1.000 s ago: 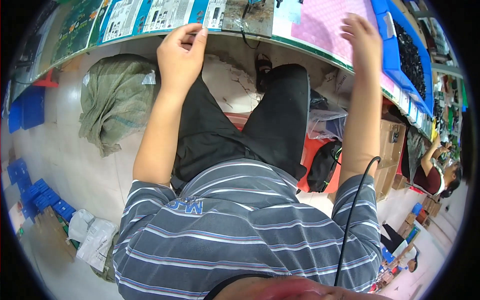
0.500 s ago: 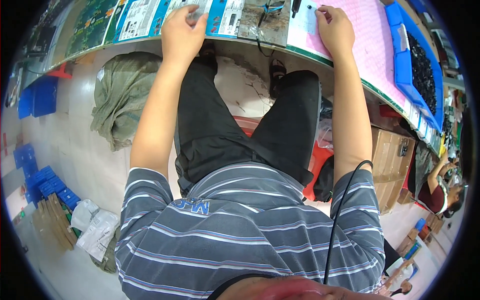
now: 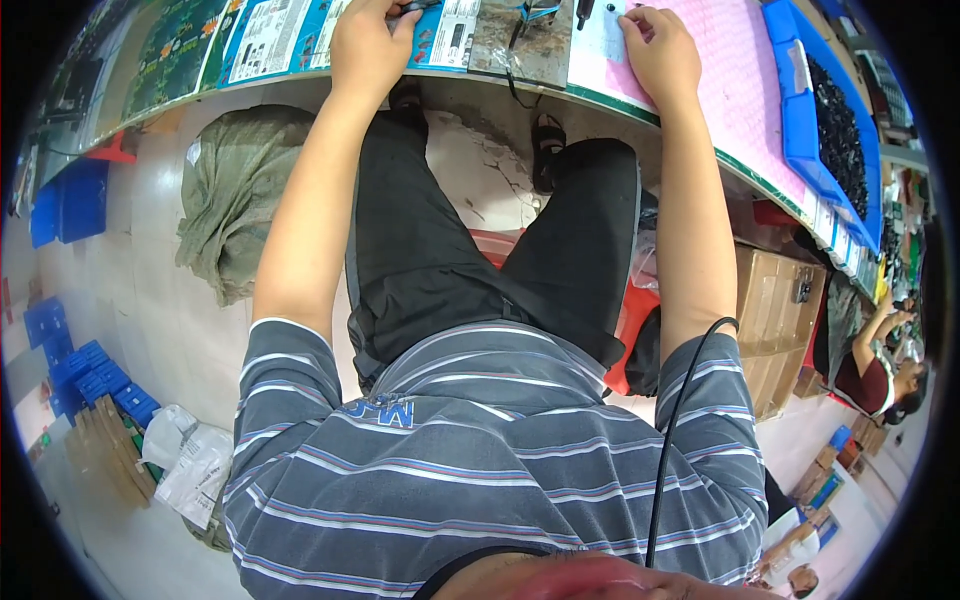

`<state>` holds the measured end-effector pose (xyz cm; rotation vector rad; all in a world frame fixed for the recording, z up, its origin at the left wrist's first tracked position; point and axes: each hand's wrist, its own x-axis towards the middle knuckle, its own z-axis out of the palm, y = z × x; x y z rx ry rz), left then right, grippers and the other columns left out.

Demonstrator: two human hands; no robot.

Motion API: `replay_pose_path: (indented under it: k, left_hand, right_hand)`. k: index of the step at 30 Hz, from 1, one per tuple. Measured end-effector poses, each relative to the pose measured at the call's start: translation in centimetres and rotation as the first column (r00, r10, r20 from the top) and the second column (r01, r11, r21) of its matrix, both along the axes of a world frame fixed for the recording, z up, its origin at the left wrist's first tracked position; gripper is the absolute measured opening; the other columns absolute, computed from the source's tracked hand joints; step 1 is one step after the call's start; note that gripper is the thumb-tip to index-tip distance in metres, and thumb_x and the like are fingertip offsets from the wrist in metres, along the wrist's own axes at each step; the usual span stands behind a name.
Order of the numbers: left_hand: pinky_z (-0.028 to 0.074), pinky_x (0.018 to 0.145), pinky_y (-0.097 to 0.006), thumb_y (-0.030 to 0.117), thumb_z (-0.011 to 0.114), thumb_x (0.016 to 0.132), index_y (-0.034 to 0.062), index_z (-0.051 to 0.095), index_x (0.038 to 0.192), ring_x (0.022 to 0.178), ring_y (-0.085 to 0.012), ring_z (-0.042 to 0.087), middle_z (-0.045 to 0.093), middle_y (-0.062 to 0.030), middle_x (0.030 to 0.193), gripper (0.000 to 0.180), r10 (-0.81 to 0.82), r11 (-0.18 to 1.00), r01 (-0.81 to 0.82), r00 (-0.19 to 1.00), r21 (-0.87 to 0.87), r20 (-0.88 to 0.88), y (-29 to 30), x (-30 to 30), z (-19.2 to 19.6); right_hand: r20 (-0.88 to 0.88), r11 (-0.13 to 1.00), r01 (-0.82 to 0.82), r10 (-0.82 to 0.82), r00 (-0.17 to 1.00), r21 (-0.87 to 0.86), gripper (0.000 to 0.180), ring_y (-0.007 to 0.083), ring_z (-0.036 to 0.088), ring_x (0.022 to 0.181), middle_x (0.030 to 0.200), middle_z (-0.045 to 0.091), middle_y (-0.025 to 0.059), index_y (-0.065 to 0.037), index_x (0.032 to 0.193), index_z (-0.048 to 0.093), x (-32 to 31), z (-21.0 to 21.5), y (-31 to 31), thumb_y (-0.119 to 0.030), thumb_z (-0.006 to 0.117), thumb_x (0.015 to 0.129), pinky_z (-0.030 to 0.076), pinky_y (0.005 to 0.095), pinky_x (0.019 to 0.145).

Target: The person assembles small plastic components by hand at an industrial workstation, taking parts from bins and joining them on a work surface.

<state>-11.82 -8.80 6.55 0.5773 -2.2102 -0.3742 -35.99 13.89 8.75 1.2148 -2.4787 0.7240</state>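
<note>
My left hand [image 3: 368, 48] is curled at the table's front edge, over blue-and-white printed sheets [image 3: 445, 38]. A small dark grey, slender thing [image 3: 413, 7] shows between its thumb and fingers; its kind is not clear, and the top edge of the picture cuts off part of the hand. On the pink mat [image 3: 735, 70] rests my right hand [image 3: 662, 55], thumb and forefinger drawn together in a pinch; anything between them is too small to see. Left of it lie a pale sheet [image 3: 597, 40] and a black tool tip [image 3: 584, 12].
Between the hands is a worn, stained plate [image 3: 490, 50] with a blue-and-black tool [image 3: 535, 14] on it. A blue bin [image 3: 795, 110] of small black parts [image 3: 838, 135] stands at the right. Below are a grey-green sack [image 3: 240, 190] and a cardboard box [image 3: 775, 320]. Another person [image 3: 880, 365] sits far right.
My left hand has moved slightly up and right on the picture, and a dark slender thing now shows at its fingertips. My right hand keeps its pinch, shifted slightly left with the whole view.
</note>
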Motion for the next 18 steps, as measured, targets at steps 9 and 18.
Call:
replay_pose_path:
  k: [9, 18]
  left_hand:
    - [0.052, 0.064, -0.033, -0.001, 0.075, 0.079, -0.0037, 0.068, 0.087, 0.069, -0.0254, 0.066, 0.065, -0.0155, 0.086, 0.010, 0.091, 0.945, -0.083, 0.996, 0.318, -0.009, 1.5, -0.1, 2.2]
    - [0.052, 0.065, -0.024, 0.013, 0.076, 0.087, -0.0023, 0.066, 0.101, 0.071, -0.0100, 0.065, 0.069, -0.0048, 0.082, 0.023, 0.015, 0.768, 0.236, 0.922, 0.595, -0.386, 4.7, 3.9, -1.8]
  right_hand:
    - [0.010, 0.997, 0.005, -0.004, 1.000, -0.080, 0.020, 0.0270, 0.068, 0.082, 0.094, 0.071, 0.0084, -0.009, 0.096, 0.072, -1.3, -1.1, 0.9, -0.027, 0.068, 0.090, 0.053, 0.0377, 0.076]
    - [0.151, 0.992, 0.052, -0.035, 0.988, -0.111, 0.022, 0.0276, 0.069, 0.075, 0.082, 0.072, 0.0148, -0.006, 0.100, 0.071, -1.1, -0.8, 0.9, -0.025, 0.066, 0.092, 0.053, 0.0369, 0.073]
